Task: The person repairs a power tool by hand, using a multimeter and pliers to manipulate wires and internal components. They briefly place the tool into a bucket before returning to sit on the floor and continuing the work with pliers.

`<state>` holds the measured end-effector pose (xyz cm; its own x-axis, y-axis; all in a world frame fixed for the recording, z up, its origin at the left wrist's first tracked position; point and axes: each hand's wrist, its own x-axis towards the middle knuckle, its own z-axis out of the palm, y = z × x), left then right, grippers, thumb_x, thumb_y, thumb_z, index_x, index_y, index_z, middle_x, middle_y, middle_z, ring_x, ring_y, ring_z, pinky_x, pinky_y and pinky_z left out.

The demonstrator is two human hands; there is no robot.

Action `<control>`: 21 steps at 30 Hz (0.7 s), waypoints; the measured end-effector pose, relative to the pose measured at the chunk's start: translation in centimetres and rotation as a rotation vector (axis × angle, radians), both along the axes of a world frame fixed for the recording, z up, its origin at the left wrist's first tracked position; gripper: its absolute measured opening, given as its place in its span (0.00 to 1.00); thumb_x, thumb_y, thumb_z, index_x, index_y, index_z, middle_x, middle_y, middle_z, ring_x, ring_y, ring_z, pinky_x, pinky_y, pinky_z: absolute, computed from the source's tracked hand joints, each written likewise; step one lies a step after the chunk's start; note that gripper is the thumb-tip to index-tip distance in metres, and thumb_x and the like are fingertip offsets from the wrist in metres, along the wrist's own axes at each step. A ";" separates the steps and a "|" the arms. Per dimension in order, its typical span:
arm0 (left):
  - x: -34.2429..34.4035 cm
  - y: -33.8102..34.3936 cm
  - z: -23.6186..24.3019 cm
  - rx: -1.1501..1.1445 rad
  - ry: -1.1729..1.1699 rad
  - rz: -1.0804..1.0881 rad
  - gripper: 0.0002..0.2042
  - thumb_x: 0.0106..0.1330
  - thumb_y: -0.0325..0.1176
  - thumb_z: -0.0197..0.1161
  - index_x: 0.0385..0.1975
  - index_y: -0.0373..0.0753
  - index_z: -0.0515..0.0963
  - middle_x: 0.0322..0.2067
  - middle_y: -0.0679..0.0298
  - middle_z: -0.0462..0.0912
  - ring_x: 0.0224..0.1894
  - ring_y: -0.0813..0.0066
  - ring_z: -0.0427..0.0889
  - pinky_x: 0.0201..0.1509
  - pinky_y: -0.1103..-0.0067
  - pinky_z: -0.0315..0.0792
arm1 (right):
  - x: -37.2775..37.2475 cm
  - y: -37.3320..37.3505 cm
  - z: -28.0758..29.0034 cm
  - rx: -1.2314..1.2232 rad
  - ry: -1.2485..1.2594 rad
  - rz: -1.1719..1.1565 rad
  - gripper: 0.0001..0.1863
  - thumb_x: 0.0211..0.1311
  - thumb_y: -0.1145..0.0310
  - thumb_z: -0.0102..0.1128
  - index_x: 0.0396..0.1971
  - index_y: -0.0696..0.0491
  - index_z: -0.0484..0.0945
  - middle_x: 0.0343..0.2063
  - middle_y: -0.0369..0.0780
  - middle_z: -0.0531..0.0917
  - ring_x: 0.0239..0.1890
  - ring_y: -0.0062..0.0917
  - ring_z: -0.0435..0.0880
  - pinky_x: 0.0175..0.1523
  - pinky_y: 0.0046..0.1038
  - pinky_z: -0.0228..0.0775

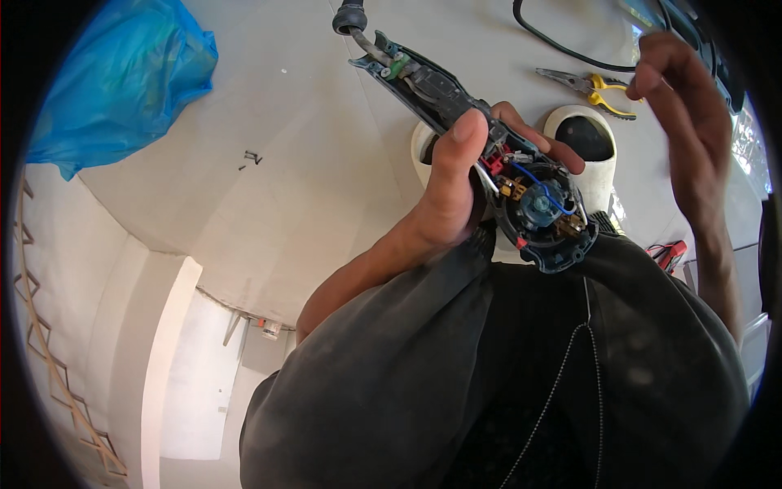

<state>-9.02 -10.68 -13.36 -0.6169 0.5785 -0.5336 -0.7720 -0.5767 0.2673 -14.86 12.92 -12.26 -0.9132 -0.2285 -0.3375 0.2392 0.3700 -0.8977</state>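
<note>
Evidently, the left grip (450, 191) is clamped around the waist of an opened power tool (521, 183), held partly over the dark trousers (366, 350). I'd guess its casing (558, 262) is stiff and weightier at the round end; the thin blue wire (535, 176) looks fragile, so hold the outer edges. The right grip (692, 118) hovers half-curled near yellow-handled pliers (599, 82); I can't tell whether it pinches anything.

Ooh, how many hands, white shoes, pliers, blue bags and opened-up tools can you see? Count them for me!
Hands: 2 (left hand, right hand)
White shoes: 2
Pliers: 1
Blue bag: 1
Opened-up tool: 1
Total: 7
</note>
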 end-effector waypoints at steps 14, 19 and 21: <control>0.3 0.5 -1.0 0.168 -0.048 0.049 0.41 0.56 0.76 0.35 0.40 0.39 0.71 0.44 0.40 0.77 0.45 0.55 0.81 0.49 0.66 0.77 | 5.0 6.4 -6.3 0.718 0.369 0.834 0.18 0.46 0.77 0.62 0.41 0.54 0.79 0.52 0.41 0.70 0.56 0.34 0.69 0.58 0.32 0.65; 0.3 -0.2 -0.6 0.114 -0.093 0.052 0.40 0.56 0.75 0.36 0.38 0.37 0.70 0.43 0.41 0.78 0.43 0.54 0.82 0.48 0.65 0.78 | 4.6 5.0 -7.1 0.728 0.485 0.776 0.09 0.52 0.76 0.54 0.35 0.56 0.76 0.49 0.42 0.70 0.53 0.34 0.70 0.58 0.33 0.63; 0.7 0.1 -0.2 0.101 -0.133 0.072 0.40 0.56 0.75 0.36 0.38 0.36 0.70 0.41 0.43 0.78 0.43 0.54 0.82 0.47 0.65 0.78 | 4.8 5.1 -7.9 0.709 0.412 0.680 0.11 0.52 0.76 0.52 0.38 0.57 0.74 0.51 0.43 0.68 0.53 0.36 0.70 0.57 0.35 0.64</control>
<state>-8.35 -10.62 -13.55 -0.5865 0.5904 -0.5544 -0.7524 -0.6505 0.1032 -10.02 18.07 -20.20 -0.7416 -0.6061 -0.2875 -0.4879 0.7814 -0.3891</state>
